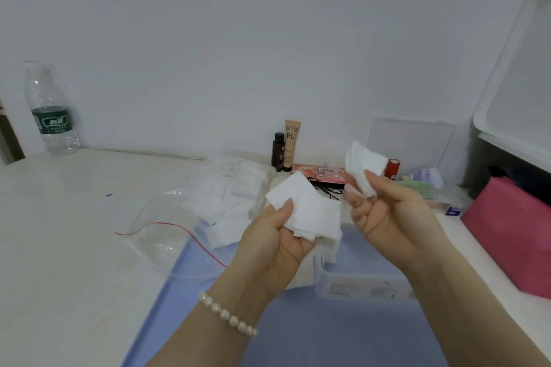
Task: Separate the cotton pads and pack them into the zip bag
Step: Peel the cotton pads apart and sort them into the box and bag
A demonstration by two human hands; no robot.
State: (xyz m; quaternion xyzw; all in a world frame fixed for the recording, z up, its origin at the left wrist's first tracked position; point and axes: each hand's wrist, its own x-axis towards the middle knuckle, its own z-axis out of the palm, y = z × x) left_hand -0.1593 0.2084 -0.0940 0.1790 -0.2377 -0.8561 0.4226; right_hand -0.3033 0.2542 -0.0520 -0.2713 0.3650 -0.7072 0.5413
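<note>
Evenly and softly lit, fairly bright, with a cool bluish cast over the wall (pixel 268 24). No hard shadows anywhere; only faint soft shade under the hands. Mild glare on the clear bag (pixel 167 235) and on the water bottle (pixel 50 110). Overall soft and slightly smeared, fine detail lost, label print unreadable. Strong wide-angle bending toward the edges: table (pixel 59 232) edge curved, white bin (pixel 518 83) at right leaning and stretched.
</note>
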